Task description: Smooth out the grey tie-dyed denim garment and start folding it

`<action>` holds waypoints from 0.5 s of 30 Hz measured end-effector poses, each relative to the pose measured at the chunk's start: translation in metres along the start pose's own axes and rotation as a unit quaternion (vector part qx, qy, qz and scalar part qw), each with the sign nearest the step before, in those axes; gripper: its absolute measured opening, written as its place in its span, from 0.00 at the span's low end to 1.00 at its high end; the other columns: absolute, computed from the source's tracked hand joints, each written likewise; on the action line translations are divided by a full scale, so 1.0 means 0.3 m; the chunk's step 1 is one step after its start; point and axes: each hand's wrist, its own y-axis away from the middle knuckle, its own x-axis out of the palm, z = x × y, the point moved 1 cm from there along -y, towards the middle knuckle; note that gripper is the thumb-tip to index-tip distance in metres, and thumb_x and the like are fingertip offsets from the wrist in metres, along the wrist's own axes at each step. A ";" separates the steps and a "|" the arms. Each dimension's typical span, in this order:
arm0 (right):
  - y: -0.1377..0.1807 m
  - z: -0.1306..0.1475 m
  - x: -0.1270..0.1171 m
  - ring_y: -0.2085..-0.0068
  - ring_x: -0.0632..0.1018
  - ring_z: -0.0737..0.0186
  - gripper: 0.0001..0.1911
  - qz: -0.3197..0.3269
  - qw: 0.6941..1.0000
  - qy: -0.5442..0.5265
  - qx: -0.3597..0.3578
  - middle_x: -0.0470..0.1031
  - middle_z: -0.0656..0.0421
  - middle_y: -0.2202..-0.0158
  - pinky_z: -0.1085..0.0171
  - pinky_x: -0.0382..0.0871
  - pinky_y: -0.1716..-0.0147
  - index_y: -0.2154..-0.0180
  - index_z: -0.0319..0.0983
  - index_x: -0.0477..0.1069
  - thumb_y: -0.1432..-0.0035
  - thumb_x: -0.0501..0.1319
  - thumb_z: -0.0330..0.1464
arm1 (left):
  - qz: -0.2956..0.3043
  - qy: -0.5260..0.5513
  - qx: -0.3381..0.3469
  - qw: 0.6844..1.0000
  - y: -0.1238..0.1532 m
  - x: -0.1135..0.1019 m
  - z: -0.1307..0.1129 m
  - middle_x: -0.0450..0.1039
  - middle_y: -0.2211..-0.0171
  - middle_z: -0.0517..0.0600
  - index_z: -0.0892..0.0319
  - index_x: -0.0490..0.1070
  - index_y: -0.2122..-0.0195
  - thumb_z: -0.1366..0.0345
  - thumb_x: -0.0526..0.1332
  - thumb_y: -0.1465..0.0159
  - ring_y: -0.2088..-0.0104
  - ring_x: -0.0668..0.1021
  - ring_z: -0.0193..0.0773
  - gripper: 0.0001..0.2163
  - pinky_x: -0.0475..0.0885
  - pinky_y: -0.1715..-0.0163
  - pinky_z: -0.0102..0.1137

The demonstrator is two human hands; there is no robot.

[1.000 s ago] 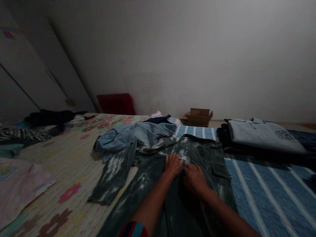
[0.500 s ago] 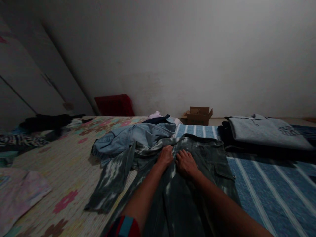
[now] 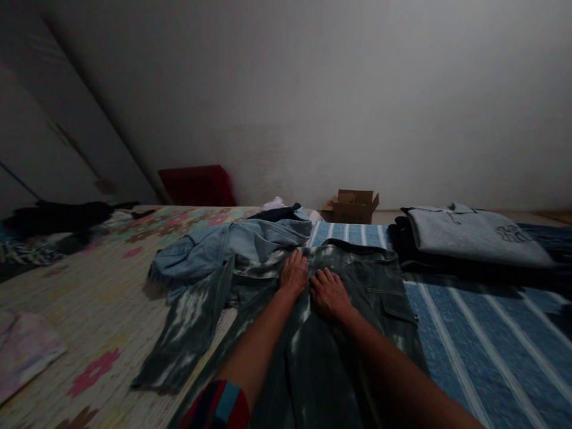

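Observation:
A dark grey-green denim jacket (image 3: 263, 322) with whitish dye streaks lies spread before me, one sleeve (image 3: 187, 328) stretched out to the left. On its upper middle my left hand (image 3: 294, 274) rests flat, fingers stretched forward. Just to the right, my right hand (image 3: 329, 292) presses on the same cloth with its fingers slightly apart. A flap pocket with a metal button (image 3: 416, 319) shows near the jacket's right edge. Behind the sleeve, a light blue denim garment (image 3: 232, 241) lies crumpled and touches the jacket.
Folded clothes with a grey hoodie (image 3: 473, 235) on top stand at the right on a blue striped cover (image 3: 482, 333). An open cardboard box (image 3: 354, 208) and a red object (image 3: 196, 185) sit by the wall. Dark clothes (image 3: 58, 217) and a pink cloth (image 3: 27, 351) lie left.
My left hand has gone from closed on the cloth to flat with fingers extended, a little farther forward. My right hand stays on the jacket. The view has turned slightly right.

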 end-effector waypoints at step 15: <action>0.005 0.004 -0.002 0.37 0.57 0.50 0.22 -0.018 1.000 0.000 0.010 0.63 0.50 0.40 0.51 0.48 0.41 0.42 0.39 0.62 0.33 0.45 0.37 | 0.063 -0.003 -0.007 0.998 -0.009 0.074 0.004 0.60 0.38 0.57 0.58 0.63 0.42 0.68 0.48 0.31 0.37 0.61 0.44 0.18 0.55 0.39 0.45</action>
